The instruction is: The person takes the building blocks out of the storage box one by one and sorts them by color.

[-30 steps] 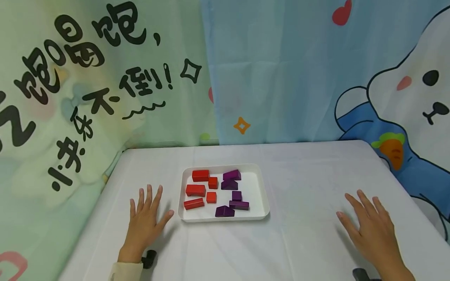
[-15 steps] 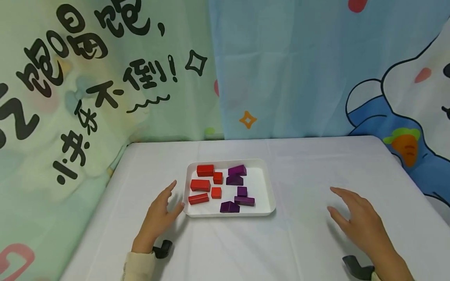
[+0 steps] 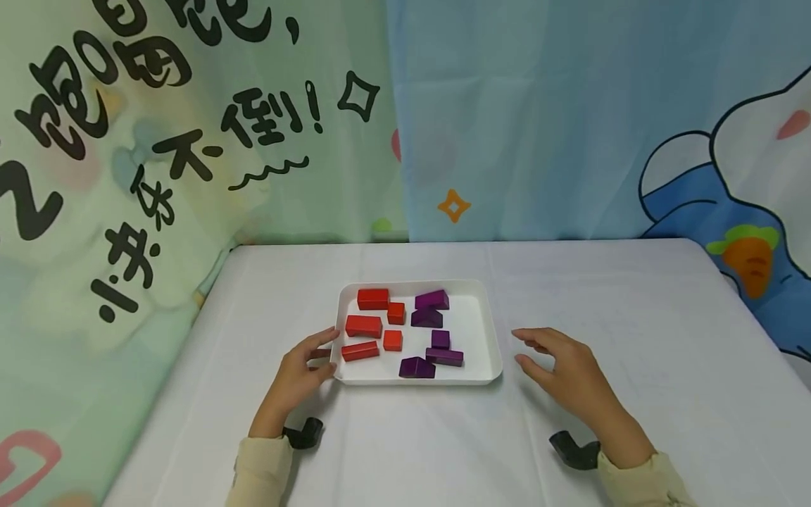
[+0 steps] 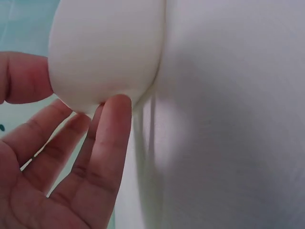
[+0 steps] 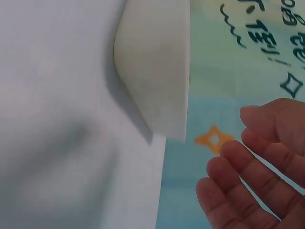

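A white tray (image 3: 479, 331) lies on the table, holding red blocks (image 3: 364, 326) on its left half and purple blocks (image 3: 427, 318) on its right. At the tray's left end is my left hand (image 3: 303, 371), thumb and fingers spread apart. Seen from the left wrist, the fingertips of that hand (image 4: 71, 176) touch the outside of the tray wall (image 4: 107, 52), and the thumb is at its edge. My right hand (image 3: 573, 370) is a short way right of the tray, fingers slightly bent and holding nothing. The right wrist view shows a gap between the fingers and the tray end (image 5: 155, 67).
A white cloth covers the table (image 3: 437, 451). Behind it hangs a printed curtain (image 3: 545, 141) with lettering and a cartoon animal. Black wrist mounts (image 3: 574, 451) stick out from both wrists above the cloth.
My left hand has moved right and forward to the tray's left end. My right hand has come left toward the tray. The camera view has shifted slightly; the blocks keep their arrangement.
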The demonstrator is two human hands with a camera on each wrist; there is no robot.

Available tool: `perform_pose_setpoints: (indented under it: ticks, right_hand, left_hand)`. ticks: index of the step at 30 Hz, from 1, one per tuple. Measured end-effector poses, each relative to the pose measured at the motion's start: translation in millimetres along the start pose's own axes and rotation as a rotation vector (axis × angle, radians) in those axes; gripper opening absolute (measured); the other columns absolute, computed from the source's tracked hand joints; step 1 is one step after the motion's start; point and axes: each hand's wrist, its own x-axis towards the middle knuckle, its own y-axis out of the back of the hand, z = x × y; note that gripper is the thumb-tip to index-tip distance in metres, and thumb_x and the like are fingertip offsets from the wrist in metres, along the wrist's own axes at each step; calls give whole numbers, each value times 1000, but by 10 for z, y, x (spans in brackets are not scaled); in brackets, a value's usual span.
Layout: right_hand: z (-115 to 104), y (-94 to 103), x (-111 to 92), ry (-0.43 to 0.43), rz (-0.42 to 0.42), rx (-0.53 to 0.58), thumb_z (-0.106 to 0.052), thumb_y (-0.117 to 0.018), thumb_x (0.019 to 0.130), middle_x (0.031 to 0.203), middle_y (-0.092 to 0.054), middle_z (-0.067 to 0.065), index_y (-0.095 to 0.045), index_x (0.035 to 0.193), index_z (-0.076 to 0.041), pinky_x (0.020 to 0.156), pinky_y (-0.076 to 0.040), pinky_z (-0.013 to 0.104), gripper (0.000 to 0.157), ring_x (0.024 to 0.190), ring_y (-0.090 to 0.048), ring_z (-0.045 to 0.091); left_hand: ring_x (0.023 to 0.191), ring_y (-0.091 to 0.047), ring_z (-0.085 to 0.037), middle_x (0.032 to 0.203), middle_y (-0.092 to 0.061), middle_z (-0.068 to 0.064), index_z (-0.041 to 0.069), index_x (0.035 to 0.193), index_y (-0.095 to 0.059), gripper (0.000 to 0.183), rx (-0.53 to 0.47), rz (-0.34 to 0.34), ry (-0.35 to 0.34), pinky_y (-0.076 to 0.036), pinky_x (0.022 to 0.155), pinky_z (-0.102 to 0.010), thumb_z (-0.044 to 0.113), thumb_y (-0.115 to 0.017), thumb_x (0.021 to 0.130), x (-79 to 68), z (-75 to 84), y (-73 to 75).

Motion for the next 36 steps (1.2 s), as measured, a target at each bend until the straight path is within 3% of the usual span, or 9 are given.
perform_pose_setpoints:
  ticks: [6, 15, 21, 27, 32, 36]
  right_hand:
    - [-166, -140, 144, 3, -102, 67, 5, -83, 89, 121, -76, 18, -75, 126, 4, 88, -61, 57, 38, 106, -74, 39]
    - [-313, -344, 391, 68, -276, 127, 5, -80, 91, 111, -78, 9, -78, 115, -1, 89, -60, 55, 25, 101, -72, 33]
    - [-354, -499, 522, -4, -402, 116, 1, -85, 89, 101, -75, 5, -77, 107, -1, 83, -59, 46, 20, 92, -67, 24]
    - [-344, -618, 566, -88, -424, 117, 6, -85, 86, 96, -75, 6, -76, 101, 0, 84, -61, 44, 18, 91, -70, 23]
    - [-316, -604, 590, -35, -427, 126, 7, -83, 87, 95, -75, 4, -79, 103, 1, 80, -60, 40, 18, 88, -70, 19]
    - [-283, -479, 639, 32, -397, 139, 8, -82, 86, 94, -75, 3, -80, 101, 0, 80, -63, 41, 17, 88, -71, 21]
  left_hand:
    - [127, -64, -45, 157, -56, -22, -2, 150, -61, 54, -36, -15, 39, -61, 98, -52, -7, -67, 96, 14, -18, 21]
    - [126, -64, -44, 158, -57, -20, -2, 148, -62, 54, -81, 19, 47, -56, 105, -57, -8, -64, 95, 49, -93, -17]
    - [126, -63, -45, 158, -56, -21, -2, 149, -62, 54, -110, 20, 42, -55, 106, -58, -9, -65, 95, 36, -95, -27]
    - [129, -63, -46, 159, -55, -21, -1, 150, -61, 54, -99, 5, 35, -54, 108, -59, -8, -64, 96, 42, -78, -57]
    - [130, -62, -46, 159, -55, -21, 0, 152, -60, 55, -77, 9, 39, -53, 109, -60, -8, -63, 97, 18, -85, -52]
    - [129, -62, -47, 159, -55, -21, 0, 153, -59, 56, -81, 10, 39, -53, 109, -60, -9, -62, 97, -3, -99, -47]
